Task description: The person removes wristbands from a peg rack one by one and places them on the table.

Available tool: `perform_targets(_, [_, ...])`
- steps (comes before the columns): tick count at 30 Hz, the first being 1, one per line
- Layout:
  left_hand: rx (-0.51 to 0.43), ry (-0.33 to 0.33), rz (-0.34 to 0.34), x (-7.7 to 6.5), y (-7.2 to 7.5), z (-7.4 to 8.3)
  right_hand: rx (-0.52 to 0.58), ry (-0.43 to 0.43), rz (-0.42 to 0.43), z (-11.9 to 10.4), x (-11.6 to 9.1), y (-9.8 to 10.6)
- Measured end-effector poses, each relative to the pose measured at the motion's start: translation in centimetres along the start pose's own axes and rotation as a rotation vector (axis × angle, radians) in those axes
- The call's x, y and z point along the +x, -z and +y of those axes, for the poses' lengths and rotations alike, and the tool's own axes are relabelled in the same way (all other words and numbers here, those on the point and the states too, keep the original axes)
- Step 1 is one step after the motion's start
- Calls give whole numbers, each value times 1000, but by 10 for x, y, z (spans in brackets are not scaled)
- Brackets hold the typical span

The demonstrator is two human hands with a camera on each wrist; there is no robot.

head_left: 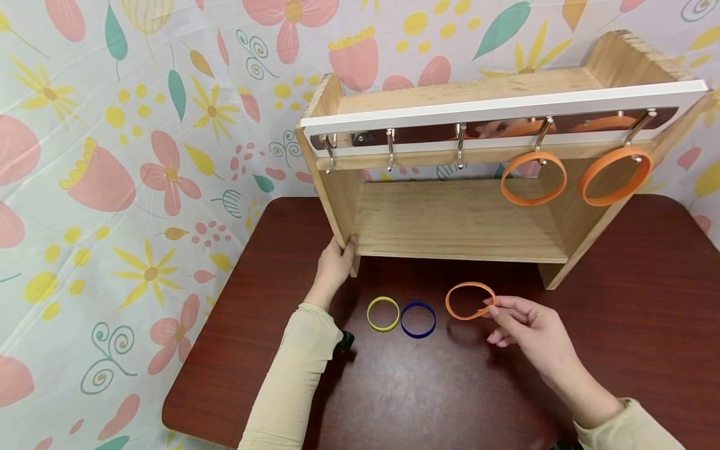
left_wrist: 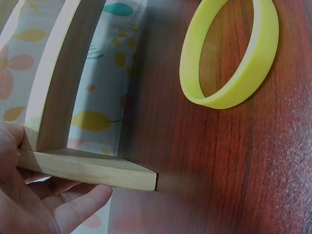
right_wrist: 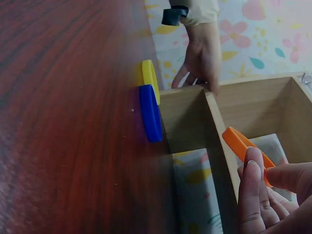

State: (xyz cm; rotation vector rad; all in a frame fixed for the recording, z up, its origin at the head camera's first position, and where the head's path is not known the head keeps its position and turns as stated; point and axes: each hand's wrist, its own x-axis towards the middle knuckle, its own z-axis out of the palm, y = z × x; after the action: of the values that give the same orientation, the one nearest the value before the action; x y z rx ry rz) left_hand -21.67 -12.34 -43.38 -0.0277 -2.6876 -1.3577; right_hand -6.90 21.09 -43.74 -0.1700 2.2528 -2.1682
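My right hand [head_left: 531, 331] pinches an orange silicone wristband [head_left: 448, 304] between thumb and fingers, just above the table in front of a wooden shelf [head_left: 461, 219]. In the right wrist view the orange wristband [right_wrist: 239, 144] is seen nearly edge-on at the fingertips. At the shelf's lower left, my left hand [head_left: 333, 269] grips the side panel; the left wrist view shows the fingers around this panel [left_wrist: 92, 168]. On the table between the hands lie a yellow wristband [head_left: 383, 329] and a blue wristband [head_left: 418, 335], side by side.
A row of several metal hooks [head_left: 390, 150] runs along the shelf's white front rail. Two orange wristbands, one [head_left: 533, 202] on the second hook from the right and another [head_left: 604, 201] on the rightmost, hang there. A patterned cloth [head_left: 152, 212] covers the wall behind the dark table [head_left: 225, 375].
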Motion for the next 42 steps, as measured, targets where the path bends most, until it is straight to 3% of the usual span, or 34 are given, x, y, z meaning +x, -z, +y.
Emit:
perform_targets(19, [-2,7,-6,-1,0,-1,-67,-101,-49,14,-2,-7])
perform_targets(42, [-13,10,-19,0,0,-1,-53,-133,-77,26,0,-7])
